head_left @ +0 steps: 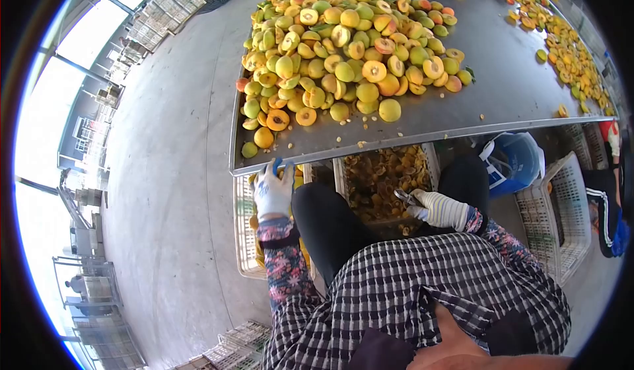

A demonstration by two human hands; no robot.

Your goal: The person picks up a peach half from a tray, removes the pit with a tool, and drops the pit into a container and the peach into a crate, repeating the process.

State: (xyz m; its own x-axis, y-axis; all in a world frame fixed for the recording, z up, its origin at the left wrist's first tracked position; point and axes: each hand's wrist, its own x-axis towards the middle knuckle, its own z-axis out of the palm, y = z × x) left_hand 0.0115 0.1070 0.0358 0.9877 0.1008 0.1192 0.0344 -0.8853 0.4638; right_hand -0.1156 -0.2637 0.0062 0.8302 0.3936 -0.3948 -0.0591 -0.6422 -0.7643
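Observation:
My left hand (272, 190), in a white glove with blue fingertips, is at the near left corner of the metal table (290, 158). Its fingers are apart, and nothing shows in its grip. Below it stands a white plastic crate (246, 238) with yellow fruit inside. My right hand (441, 209), in a striped glove, is closed around a small metal hand tool (404, 197) whose exact kind I cannot make out. Beneath that tool, a second crate (341, 180) holds brownish-yellow fruit pieces or pits. A large heap of yellow peaches (343, 71), whole and halved, lies on the table.
More cut fruit (571, 63) lies along the table's far right side. A blue bucket (522, 158) and a white crate (561, 218) stand to my right. Another person's leg (601, 211) shows at the far right. Stacked crates (168, 13) stand beyond the concrete floor.

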